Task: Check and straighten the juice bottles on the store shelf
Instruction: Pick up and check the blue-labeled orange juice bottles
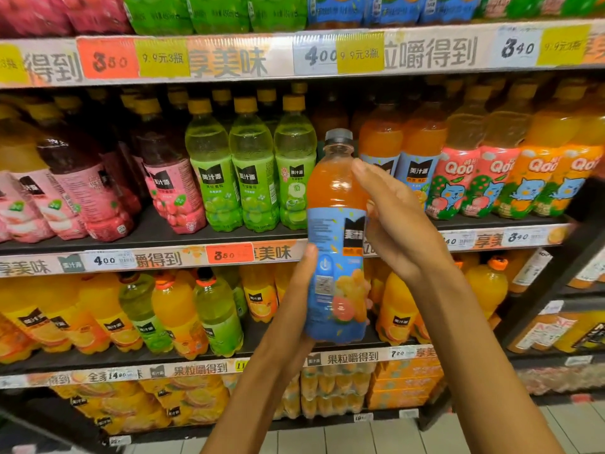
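Note:
An orange juice bottle [337,237] with a blue label and a dark cap is held upright in front of the shelf. My left hand [299,290] grips its lower part from the left, thumb on the label's left edge. My right hand [393,217] lies against its upper right side, fingers reaching up to the bottle's shoulder. Behind it, on the middle shelf [157,231], a gap shows between the green-label bottles [252,178] and two matching blue-label orange bottles [415,158].
Pink-label bottles [170,185] lean at the left of the middle shelf. Peach and orange Qoo bottles [510,178] fill its right side. Larger orange and green bottles [183,312] stand on the shelf below. Price strips [229,57] line each shelf edge. Tiled floor lies below.

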`<control>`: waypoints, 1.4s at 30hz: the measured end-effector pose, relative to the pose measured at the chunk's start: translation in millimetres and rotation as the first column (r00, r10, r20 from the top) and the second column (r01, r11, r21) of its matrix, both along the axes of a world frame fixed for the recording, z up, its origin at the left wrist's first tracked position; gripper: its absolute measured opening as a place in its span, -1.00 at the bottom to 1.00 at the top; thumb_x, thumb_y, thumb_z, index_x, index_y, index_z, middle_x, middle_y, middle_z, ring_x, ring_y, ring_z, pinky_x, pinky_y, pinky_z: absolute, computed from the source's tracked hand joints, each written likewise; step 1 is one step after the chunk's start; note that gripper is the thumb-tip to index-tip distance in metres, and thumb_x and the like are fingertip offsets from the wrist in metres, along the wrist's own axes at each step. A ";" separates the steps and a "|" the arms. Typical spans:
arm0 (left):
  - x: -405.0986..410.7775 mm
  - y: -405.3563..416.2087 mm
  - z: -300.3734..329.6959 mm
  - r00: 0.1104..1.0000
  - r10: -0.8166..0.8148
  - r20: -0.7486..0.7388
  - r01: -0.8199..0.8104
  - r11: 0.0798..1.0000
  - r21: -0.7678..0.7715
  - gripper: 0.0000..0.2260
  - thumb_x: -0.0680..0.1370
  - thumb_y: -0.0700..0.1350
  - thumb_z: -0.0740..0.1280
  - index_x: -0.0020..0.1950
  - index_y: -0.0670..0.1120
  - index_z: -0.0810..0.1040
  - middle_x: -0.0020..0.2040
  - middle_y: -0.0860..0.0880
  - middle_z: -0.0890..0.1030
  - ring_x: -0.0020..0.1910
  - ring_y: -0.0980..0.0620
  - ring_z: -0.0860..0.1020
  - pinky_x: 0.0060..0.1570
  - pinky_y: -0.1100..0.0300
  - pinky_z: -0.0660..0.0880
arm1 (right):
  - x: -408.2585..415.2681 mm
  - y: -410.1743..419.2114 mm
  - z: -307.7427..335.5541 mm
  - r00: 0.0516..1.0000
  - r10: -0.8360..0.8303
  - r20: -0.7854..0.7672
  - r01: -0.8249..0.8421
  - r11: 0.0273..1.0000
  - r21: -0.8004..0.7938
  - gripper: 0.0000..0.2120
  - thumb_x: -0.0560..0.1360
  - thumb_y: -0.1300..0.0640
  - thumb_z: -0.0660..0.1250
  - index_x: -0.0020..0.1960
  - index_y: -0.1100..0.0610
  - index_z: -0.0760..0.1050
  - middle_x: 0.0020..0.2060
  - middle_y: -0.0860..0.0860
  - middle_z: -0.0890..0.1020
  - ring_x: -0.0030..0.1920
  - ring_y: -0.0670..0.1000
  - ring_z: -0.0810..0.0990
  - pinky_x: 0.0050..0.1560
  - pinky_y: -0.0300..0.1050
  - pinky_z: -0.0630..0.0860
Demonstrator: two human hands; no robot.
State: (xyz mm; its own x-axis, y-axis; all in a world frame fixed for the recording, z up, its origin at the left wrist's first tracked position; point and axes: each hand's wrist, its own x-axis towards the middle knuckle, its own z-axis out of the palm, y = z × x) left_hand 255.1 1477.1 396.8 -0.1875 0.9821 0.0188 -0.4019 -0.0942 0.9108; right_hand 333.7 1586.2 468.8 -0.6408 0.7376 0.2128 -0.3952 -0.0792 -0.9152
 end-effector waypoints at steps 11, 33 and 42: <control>-14.9 15.9 -12.7 0.996 0.081 -0.044 -0.080 0.996 0.025 -0.51 0.40 0.35 0.24 0.11 0.07 0.65 0.07 -0.06 0.68 0.08 -0.03 0.63 0.09 0.03 0.54 | -11.7 6.8 0.8 0.998 -0.025 -0.059 0.031 0.993 0.110 -0.83 0.46 0.02 0.33 -0.01 0.06 0.58 -0.16 0.02 0.68 -0.14 -0.02 0.66 -0.16 -0.16 0.59; -33.7 100.0 -11.9 0.478 0.620 -0.622 -0.543 0.765 0.346 -0.52 0.40 0.05 0.38 0.26 -0.11 0.44 0.11 0.00 0.50 0.12 0.02 0.48 0.15 0.04 0.45 | -42.0 65.4 0.9 0.919 -0.395 -0.008 0.347 0.798 0.493 -0.69 0.59 0.12 0.27 0.30 0.07 0.32 0.15 -0.03 0.53 0.11 -0.20 0.54 0.10 -0.28 0.48; -24.0 114.9 -27.6 0.233 0.661 -0.713 -0.593 0.678 0.435 -0.38 0.43 -0.14 0.49 0.42 -0.19 0.33 0.27 -0.15 0.44 0.27 0.02 0.37 0.23 0.27 0.30 | -52.5 77.2 -18.3 0.882 -0.472 -0.017 0.413 0.754 0.510 -0.51 0.49 -0.03 0.29 0.37 0.03 0.26 0.28 0.00 0.45 0.27 -0.06 0.47 0.26 -0.10 0.46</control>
